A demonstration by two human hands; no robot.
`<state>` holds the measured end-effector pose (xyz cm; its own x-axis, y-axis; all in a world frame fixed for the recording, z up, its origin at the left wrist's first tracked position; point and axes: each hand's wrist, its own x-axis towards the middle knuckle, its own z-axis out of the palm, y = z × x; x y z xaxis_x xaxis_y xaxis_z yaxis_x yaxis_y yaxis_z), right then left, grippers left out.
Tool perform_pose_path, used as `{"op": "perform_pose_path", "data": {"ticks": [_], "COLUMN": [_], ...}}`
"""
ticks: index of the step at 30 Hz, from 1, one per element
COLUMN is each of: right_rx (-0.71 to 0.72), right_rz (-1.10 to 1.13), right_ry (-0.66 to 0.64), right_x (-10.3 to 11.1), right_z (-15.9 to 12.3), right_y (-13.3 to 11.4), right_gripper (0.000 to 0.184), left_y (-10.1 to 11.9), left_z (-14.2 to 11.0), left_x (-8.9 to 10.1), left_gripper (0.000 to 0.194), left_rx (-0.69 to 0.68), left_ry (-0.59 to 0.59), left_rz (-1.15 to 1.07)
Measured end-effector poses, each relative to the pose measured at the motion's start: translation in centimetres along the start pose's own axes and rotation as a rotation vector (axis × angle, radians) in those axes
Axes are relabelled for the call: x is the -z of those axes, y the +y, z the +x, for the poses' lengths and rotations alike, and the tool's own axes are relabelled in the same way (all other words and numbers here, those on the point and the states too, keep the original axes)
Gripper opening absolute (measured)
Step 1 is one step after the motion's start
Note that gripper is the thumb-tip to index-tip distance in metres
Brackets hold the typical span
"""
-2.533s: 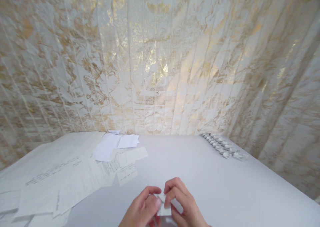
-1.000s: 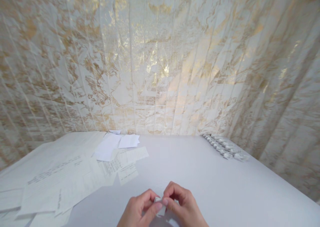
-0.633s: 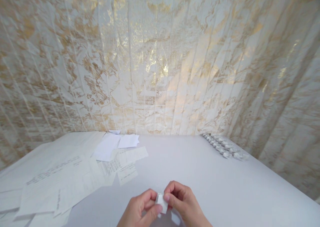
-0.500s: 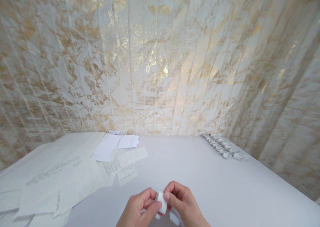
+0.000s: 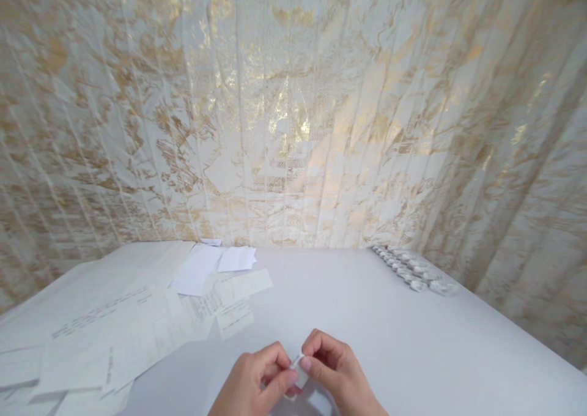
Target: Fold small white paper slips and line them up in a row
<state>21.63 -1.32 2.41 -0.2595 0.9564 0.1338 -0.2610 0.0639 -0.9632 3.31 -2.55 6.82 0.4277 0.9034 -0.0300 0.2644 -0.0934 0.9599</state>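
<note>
Low over the tabletop (image 5: 367, 324), the left hand (image 5: 263, 376) and right hand (image 5: 334, 367) nearly met, thumbs and curled fingers pinched inward, backs turned outward.

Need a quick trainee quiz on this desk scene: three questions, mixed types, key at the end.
1. True or false: the left hand and the right hand both touch the small white piece.
2. The rows of small pale pieces lie on the table at its: (a) near left, (b) middle, (c) far right.
3. Fill in: seen from the wearer's side, the printed papers lie on the ___ side of the table.

Key: 1 true; 2 c; 3 left
</note>
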Motion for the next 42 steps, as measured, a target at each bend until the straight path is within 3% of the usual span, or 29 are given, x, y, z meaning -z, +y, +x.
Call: {"op": "perform_pose_path", "data": {"ticks": [7, 13, 15, 17, 19, 21, 24, 27, 32, 39, 42], "right_rx": [-0.071, -0.025, -0.005, 0.062, 0.187, 0.338, 0.489, 0.476, 0.391, 0.424, 0.422], "right_rz": [-0.063, -0.219, -0.274, -0.391, -0.565, -0.766, -1.069, -1.255, -1.235, -1.212, -1.238], "right_ry": [-0.036, 0.067, 0.082, 0.074, 0.006, -0.115, -0.271, -0.336, -0.323, -0.283, -0.302], "right_x": [0.5, 0.7, 0.7, 0.9, 1.2, 1.5, 1.7, 1.6, 1.3, 1.6, 1.8], "right_z": [0.1, 0.3, 0.2, 0.1, 0.0, 0.0, 0.0, -0.1, -0.4, -0.4, -0.2], "right_y": [0.0, -0.1, -0.1, -0.4, -1.1, -1.9, -2.7, -3.0, -3.4, -3.5, -3.2], "right_gripper": [0.047, 0.054, 0.054, 0.051, 0.043, 0.037, 0.038, 0.033, 0.032, 0.012, 0.012], "left_y": [0.6, 0.9, 0.4, -0.5, -1.5, -2.3, -2.4, -2.0, -2.2, -2.0, -2.0], "left_z": [-0.4, -0.5, -0.3, 0.0, 0.3, 0.6, 0.9, 0.9, 0.8, 0.9, 0.9], "left_x": [0.1, 0.2, 0.6, 1.0, 1.5, 1.8, 1.9, 1.7, 1.5, 1.4, 1.2], "left_gripper": [0.026, 0.023, 0.023, 0.022, 0.018, 0.015, 0.015, 0.019, 0.022, 0.01, 0.01], "left_rx": [0.005, -0.036, -0.06, -0.166, -0.337, -0.413, -0.4, -0.377, -0.36, -0.438, -0.422], "left_ry": [0.047, 0.062, 0.057, 0.077, 0.121, 0.139, 0.119, 0.049, -0.005, 0.023, 0.024], "left_rz": [0.015, 0.065, 0.156, 0.366, 0.607, 0.719, 0.746, 0.744, 0.722, 0.784, 0.799]}}
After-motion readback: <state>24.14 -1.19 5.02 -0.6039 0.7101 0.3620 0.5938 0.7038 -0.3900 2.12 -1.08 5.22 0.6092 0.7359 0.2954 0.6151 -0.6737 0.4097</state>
